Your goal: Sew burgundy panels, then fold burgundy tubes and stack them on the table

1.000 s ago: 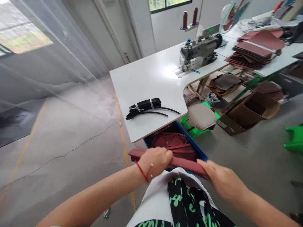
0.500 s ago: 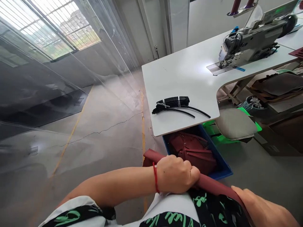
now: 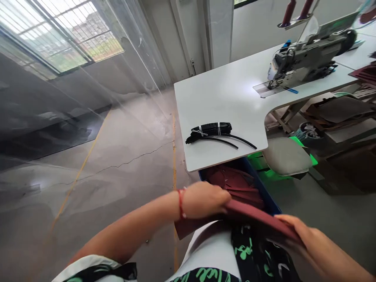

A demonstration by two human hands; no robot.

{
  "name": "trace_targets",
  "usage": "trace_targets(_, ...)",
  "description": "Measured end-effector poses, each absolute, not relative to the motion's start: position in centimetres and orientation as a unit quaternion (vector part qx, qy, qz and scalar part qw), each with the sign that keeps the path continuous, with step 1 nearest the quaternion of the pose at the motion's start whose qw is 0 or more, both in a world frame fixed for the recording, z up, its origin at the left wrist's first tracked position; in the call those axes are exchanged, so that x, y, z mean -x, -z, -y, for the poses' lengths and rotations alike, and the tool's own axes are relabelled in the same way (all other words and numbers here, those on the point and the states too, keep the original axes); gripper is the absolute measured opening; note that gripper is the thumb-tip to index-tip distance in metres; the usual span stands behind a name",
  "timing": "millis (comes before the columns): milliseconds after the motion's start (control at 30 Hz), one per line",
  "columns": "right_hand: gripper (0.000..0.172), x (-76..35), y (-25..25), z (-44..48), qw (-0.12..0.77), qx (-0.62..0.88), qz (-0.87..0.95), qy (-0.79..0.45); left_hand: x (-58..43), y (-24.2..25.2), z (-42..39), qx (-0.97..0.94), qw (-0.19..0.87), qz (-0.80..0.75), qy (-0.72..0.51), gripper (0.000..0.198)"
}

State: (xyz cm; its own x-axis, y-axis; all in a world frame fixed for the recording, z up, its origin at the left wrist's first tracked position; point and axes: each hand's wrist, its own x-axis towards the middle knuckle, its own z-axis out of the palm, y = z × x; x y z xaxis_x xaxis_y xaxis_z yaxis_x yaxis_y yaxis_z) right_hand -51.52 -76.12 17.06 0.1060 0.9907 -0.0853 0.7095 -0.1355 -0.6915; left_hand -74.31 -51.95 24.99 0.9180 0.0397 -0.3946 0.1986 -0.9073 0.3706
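Both my hands hold a wide maroon leather panel [image 3: 258,219], bent over in front of my body. My left hand [image 3: 204,200], with a red string on its wrist, grips the panel's near end, and part of the panel hangs below it. My right hand [image 3: 296,231] pinches the far end between fingers and thumb. Just beyond my hands is a blue plastic crate [image 3: 266,196] holding a pile of maroon leather pieces [image 3: 232,182]. My left hand partly hides that pile.
A white worktable [image 3: 223,94] holds bundled black strips [image 3: 208,131] and a sewing machine [image 3: 302,58]. A beige-cushioned green stool [image 3: 286,156] stands to the right of the crate. A clear plastic curtain [image 3: 73,102] hangs at the left, beside a concrete floor [image 3: 123,184].
The view has swung left and then settled. My left hand has loosened from a tight fist and moved up and left, and the panel now folds lower across my lap.
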Motion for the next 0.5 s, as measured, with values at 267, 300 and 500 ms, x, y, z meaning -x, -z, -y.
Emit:
trace_targets(267, 0.032, 47.0, -19.9, 71.5, 0.417, 0.591, 0.421, -0.547, 79.6, -25.8, 42.7, -0.825, 0.443, -0.213, 0.280, 0.033)
trace_targets(300, 0.034, 46.8, -19.4, 71.5, 0.440, 0.587, 0.383, -0.561, 80.2, -25.2, 42.4, -0.807, 0.477, -0.210, 0.276, 0.037)
trace_targets(500, 0.041, 46.8, -18.2, 72.4, 0.493, 0.595, 0.307, -0.556, 81.6, -23.0, 43.7, -0.776, 0.579, -0.227, 0.104, 0.071)
